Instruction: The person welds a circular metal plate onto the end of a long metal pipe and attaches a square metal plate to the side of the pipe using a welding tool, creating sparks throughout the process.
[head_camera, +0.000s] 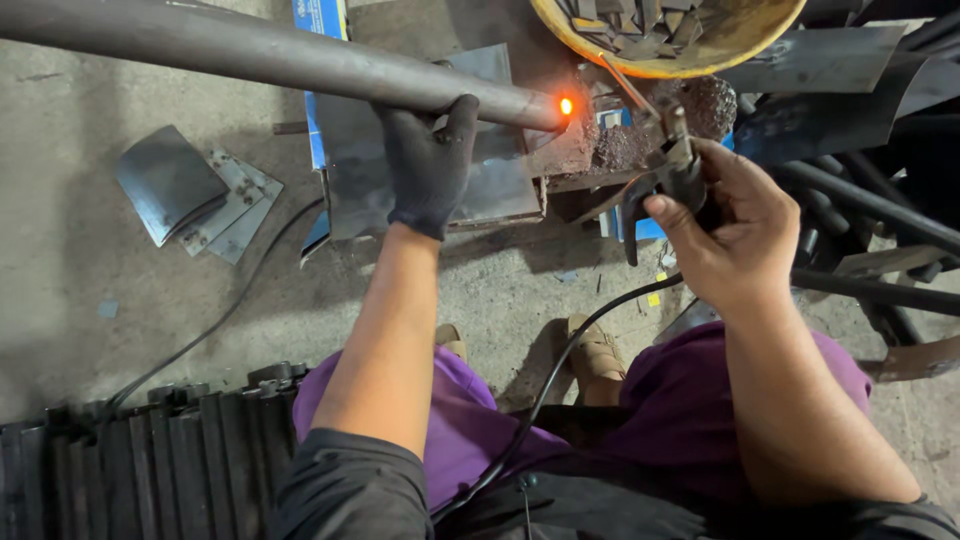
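Gloved left hand (428, 165) wrapped round a steel pipe (250, 52), bare right hand (735, 230) clenched on a welding electrode holder (668, 172).

The pipe runs from the upper left of the frame to just right of top centre, and its end has a glowing orange spot (566, 105). The holder sits right of centre with a thin rod sticking up toward that spot, black cable (560, 370) trailing down across the purple trousers. Under the pipe is a flat metal plate (500, 190), loose plates (195, 190) at left, a yellow bowl of scrap (745, 45) at top right, dark bars (130, 470) at lower left.
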